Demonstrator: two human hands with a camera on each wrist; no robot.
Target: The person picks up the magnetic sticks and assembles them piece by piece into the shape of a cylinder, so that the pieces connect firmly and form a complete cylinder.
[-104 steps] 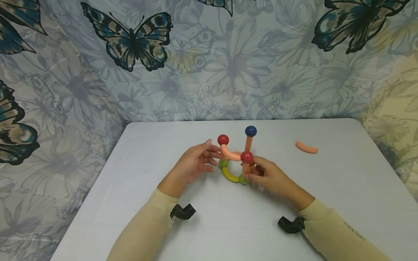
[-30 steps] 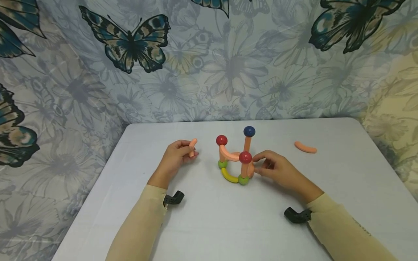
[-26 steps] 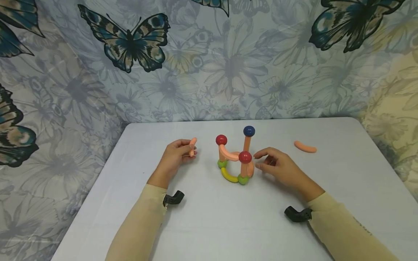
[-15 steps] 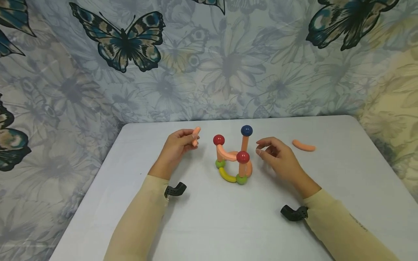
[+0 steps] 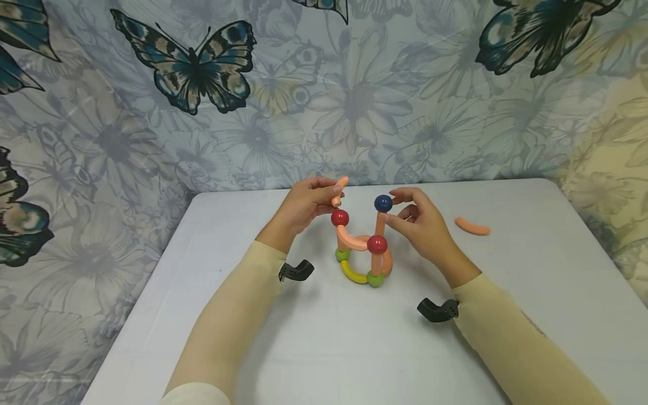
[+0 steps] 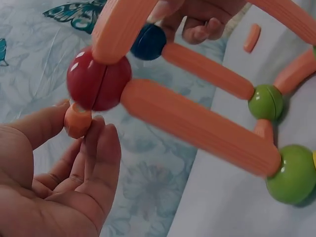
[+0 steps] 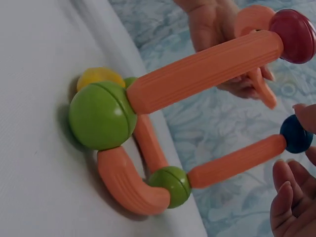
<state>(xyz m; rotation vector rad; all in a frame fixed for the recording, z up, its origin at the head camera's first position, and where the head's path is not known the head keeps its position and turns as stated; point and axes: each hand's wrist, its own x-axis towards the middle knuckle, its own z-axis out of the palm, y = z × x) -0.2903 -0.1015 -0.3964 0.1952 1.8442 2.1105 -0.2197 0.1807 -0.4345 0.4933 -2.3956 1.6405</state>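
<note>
A small frame of magnetic sticks and balls stands mid-table in the head view. Its base has green balls (image 5: 375, 279), a curved yellow stick (image 5: 353, 274) and a curved orange stick (image 7: 129, 185). Straight orange sticks (image 7: 237, 162) rise to two red balls (image 5: 377, 244) and a blue ball (image 5: 383, 203). Another curved orange stick (image 5: 352, 241) links the red balls. My left hand (image 5: 306, 205) pinches a loose orange stick (image 5: 340, 190) just behind the left red ball; the left wrist view shows it end-on. With thumb and fingers, my right hand (image 5: 422, 228) pinches the blue ball.
A curved orange stick (image 5: 472, 226) lies alone on the white table (image 5: 334, 349), right of the frame. Black wrist cameras (image 5: 437, 310) jut inward from both sleeves. Butterfly-patterned cloth (image 5: 314, 124) hangs behind the table's far edge.
The left hand took up the orange stick, first held it left of the frame, then brought it right and away over the table. The right hand left the frame's lower right side and rose to the blue ball.
</note>
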